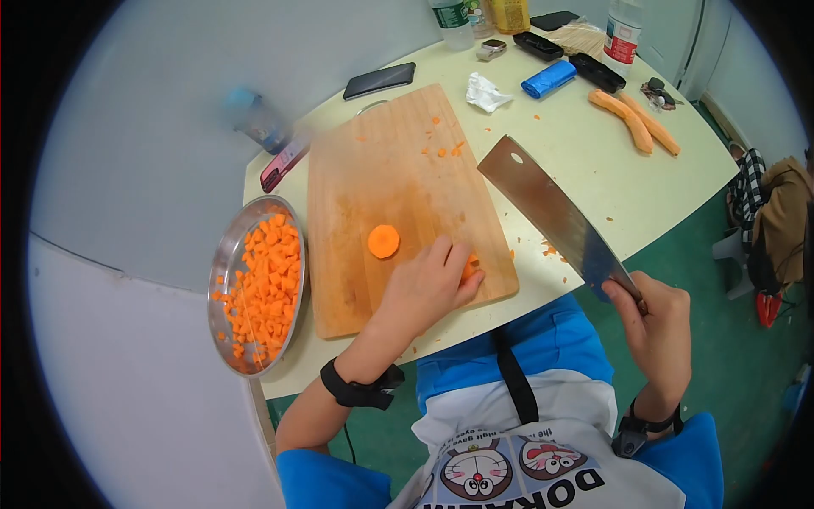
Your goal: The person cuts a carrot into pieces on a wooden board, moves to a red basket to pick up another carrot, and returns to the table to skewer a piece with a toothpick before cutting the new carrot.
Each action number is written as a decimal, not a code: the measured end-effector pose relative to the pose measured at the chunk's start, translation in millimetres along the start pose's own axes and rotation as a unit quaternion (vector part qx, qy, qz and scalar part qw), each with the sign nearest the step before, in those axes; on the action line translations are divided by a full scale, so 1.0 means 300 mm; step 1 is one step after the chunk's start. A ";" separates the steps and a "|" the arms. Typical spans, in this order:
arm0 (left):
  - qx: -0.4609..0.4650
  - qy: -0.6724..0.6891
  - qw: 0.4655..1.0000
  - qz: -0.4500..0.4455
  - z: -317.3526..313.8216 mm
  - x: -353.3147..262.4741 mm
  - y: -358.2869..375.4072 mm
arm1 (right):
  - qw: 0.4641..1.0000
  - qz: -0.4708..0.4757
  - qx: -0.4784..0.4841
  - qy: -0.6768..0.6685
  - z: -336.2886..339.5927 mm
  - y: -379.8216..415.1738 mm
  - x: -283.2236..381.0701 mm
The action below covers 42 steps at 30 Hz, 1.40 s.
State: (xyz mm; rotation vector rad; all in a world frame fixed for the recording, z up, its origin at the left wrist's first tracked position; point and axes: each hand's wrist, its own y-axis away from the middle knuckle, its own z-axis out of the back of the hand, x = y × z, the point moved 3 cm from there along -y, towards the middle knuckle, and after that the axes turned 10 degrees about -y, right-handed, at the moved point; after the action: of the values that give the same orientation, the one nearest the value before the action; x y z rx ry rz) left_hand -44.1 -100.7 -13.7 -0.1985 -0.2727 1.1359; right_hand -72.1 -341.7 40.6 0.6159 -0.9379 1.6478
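Note:
My left hand (431, 282) rests on the wooden cutting board (381, 161), its fingers curled over a piece of carrot (469, 268) near the board's front right corner. Most of that piece is hidden under the fingers. To the left of the hand lies a round carrot slice (384, 241), flat on the board. My right hand (655, 318) grips a cleaver (555, 208) by its handle, off the right side of the board. The broad blade points up and to the left, apart from the carrot.
An oval metal tray (215, 280) of diced carrot stands left of the board. Two peeled carrots (627, 120) lie at the right. Phones (380, 81), a crumpled tissue (487, 92), a blue roll (549, 78), black trays (597, 73) and bottles (623, 38) are along the back.

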 end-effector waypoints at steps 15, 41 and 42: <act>-0.069 -0.055 0.994 0.061 -0.025 0.000 0.031 | 1.000 0.009 0.017 -0.003 -0.040 0.006 -0.008; -0.071 -0.094 0.989 0.090 -0.005 -0.033 0.079 | 0.999 -0.016 0.015 -0.031 -0.064 -0.002 -0.080; -0.074 -0.107 0.987 0.096 -0.005 -0.045 0.081 | 1.000 -0.013 0.011 -0.003 -0.060 -0.002 -0.084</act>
State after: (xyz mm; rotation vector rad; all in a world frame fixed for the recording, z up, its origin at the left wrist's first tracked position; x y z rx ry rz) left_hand -69.9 -103.0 -23.8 -0.2381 -0.5387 1.3322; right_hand -63.3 -340.6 10.8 0.6453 -0.9138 1.6365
